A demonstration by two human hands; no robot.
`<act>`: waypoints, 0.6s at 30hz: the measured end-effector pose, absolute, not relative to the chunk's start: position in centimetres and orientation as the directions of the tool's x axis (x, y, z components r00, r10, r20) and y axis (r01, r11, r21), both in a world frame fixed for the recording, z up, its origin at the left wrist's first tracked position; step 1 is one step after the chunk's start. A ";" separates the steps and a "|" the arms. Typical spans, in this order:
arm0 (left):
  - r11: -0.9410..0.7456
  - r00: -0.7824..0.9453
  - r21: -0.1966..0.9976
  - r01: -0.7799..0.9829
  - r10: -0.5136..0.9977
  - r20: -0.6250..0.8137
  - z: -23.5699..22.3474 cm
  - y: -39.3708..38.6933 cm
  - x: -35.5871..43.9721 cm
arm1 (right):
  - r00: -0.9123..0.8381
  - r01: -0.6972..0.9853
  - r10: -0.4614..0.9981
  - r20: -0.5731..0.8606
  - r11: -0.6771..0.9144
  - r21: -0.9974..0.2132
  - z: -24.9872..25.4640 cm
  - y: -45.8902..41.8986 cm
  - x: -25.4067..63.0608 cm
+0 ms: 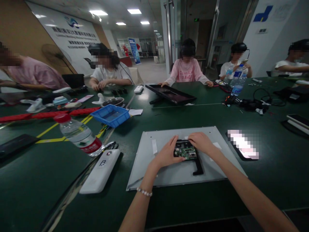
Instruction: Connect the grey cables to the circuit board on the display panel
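Note:
A green circuit board point(186, 153) in a black plastic frame point(199, 167) lies on a flat grey metal panel point(166, 177) in front of me. Along the left edge of the board, my left hand point(169, 151) grips it, thumb at the near side and fingers at the far side. My right hand point(199, 141) is at the far right corner of the frame, its fingers curled over the edge. The fingertips of the right hand are partly hidden, so any small part under them does not show. A white strip point(154, 146) is stuck on the panel left of the board.
Right of the panel lies a lit phone point(242, 145). To the left are a white power bank point(100, 172), a tilted water bottle point(79, 135) and a blue tray point(111, 115). Across the table a person point(187, 69) touches a black screen-like panel point(171, 94); other people sit around.

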State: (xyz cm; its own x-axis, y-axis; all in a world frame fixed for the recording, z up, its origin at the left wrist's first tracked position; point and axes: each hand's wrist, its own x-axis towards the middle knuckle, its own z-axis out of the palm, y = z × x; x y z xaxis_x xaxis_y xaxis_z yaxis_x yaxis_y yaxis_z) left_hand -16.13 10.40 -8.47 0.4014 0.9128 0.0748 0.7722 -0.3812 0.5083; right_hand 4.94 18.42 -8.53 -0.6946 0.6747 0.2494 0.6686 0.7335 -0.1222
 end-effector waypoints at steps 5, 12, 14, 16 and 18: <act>-0.375 0.392 0.526 0.764 0.916 0.083 -8.7 10.4 -16.1 | -0.687 0.669 0.696 0.209 0.718 -0.191 -8.3 18.5 5.0; -0.374 0.393 0.530 0.761 0.916 0.081 -8.6 10.3 -16.3 | -0.535 0.715 0.819 0.208 0.570 -0.405 -8.5 19.4 9.1; -0.371 0.392 0.528 0.764 0.917 0.076 -8.5 10.3 -16.3 | -0.477 0.752 0.868 0.137 0.484 -0.447 -9.2 19.7 11.3; -0.368 0.394 0.526 0.766 0.917 0.069 -8.3 10.2 -16.3 | -0.435 0.776 0.899 0.053 0.404 -0.484 -9.9 19.8 13.2; -0.369 0.398 0.525 0.767 0.915 0.061 -8.1 10.2 -16.3 | -0.410 0.777 0.912 0.004 0.351 -0.522 -10.5 19.6 14.4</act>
State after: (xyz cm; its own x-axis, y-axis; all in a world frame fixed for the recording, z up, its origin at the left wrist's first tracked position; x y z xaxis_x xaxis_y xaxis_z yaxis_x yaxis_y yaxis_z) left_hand -16.29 10.18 -8.13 0.3982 0.9153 0.0614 0.7669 -0.3688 0.5252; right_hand 14.40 19.65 -10.54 -0.4097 0.9122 0.0039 0.7772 0.3513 -0.5221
